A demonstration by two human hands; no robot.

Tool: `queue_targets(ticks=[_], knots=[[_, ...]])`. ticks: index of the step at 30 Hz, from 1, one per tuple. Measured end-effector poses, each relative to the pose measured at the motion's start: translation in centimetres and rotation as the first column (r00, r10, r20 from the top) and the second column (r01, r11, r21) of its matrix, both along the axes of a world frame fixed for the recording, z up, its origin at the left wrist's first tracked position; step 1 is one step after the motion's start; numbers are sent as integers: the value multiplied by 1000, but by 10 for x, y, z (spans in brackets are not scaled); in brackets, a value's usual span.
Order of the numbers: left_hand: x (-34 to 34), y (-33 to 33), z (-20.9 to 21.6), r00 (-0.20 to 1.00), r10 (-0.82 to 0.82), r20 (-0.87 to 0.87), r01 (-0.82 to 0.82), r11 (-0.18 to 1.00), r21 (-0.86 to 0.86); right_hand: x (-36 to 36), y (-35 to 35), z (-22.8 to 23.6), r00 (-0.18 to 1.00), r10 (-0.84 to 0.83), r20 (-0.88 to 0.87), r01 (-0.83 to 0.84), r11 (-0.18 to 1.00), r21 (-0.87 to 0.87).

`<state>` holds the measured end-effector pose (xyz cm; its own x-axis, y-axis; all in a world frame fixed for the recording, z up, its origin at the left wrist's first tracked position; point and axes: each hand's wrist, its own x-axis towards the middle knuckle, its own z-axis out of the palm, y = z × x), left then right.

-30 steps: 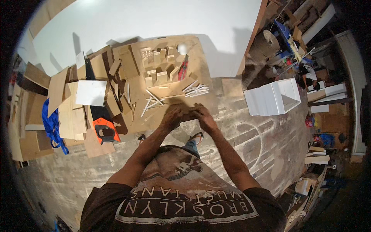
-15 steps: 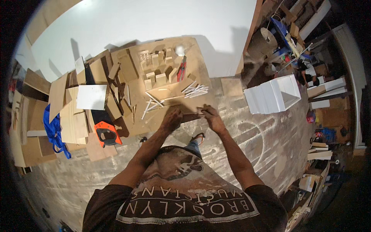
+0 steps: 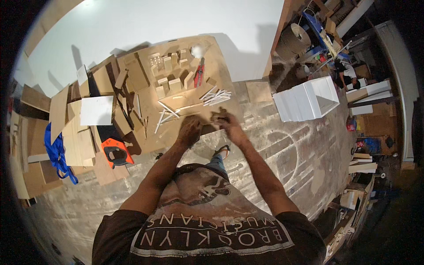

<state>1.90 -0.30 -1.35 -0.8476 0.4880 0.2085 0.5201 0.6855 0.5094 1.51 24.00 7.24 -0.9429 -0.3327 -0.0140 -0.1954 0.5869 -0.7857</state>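
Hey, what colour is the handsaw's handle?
The handsaw's handle is orange and black, showing best in the head view.

head view; left head-worn fisheye; faces down over shirt (image 3: 212, 194) and hands (image 3: 190, 131); close range; wide field

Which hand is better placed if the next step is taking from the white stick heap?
Probably the right hand: it lies just below the white stick heap in the picture. The left hand is farther from it, toward the scattered white sticks. Blur hides whether the right hand is free.
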Motion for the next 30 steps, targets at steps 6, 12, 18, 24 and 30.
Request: queue_targets(ticks=[6, 12, 18, 24, 30], knots=[[4, 3, 16, 988, 6, -153, -8, 1000, -10, 0, 49, -30, 985, 9, -173, 8, 995, 97], [11, 2, 23, 996, 31, -89, -40, 994, -97, 18, -21, -32, 966, -33, -257, 109, 952, 287], [9, 4, 34, 998, 13, -60, -19, 994, -108, 29, 4, -29, 923, -319, -215, 359, 916, 182], [8, 8, 53, 994, 10, -108, -7, 1000, 25, 54, -35, -63, 890, -138, -434, 268, 929, 255], [0, 8, 21, 999, 5, -41, -10, 992, -125, 41, 13, -46, 839, -426, -337, 535, 760, 370]])
